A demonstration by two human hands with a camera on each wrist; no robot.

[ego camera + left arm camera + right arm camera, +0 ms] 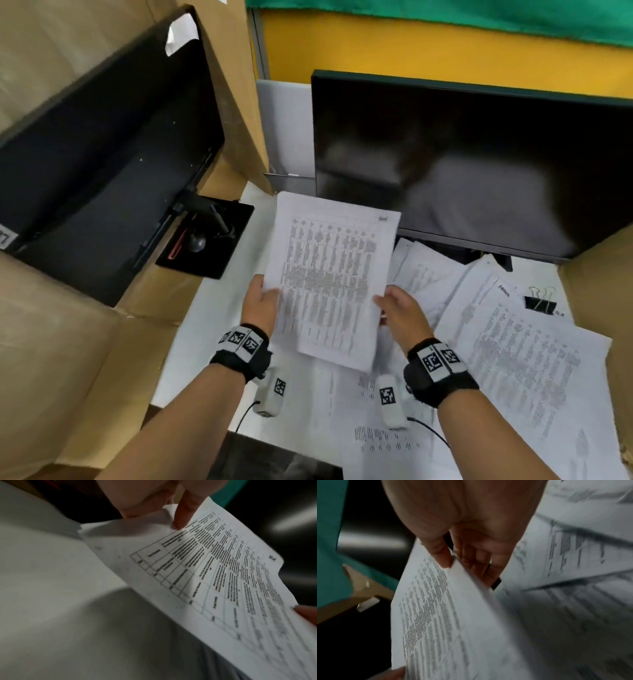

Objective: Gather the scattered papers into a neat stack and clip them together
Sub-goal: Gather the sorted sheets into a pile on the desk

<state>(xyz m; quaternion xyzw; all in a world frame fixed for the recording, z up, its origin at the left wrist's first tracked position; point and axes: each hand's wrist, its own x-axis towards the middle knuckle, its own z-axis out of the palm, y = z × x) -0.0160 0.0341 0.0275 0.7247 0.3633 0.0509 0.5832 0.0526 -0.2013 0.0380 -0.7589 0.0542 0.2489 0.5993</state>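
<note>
White printed sheets [334, 274], light, floppy: I hold raised above desk [191, 342], left hand [262, 303] and right hand [399, 308] pinching side edges. Loose papers [520, 346] desk right; binder clip [540, 300] right edge.

The held sheets [334, 274] are thin white paper, matt, with some small creases along one edge. The monitor [479, 164] has a glossy black screen that gives reflections. The binder clips [540, 300] are matt black with shiny metal wire handles. The walls [68, 342] around are rough brown cardboard.
</note>
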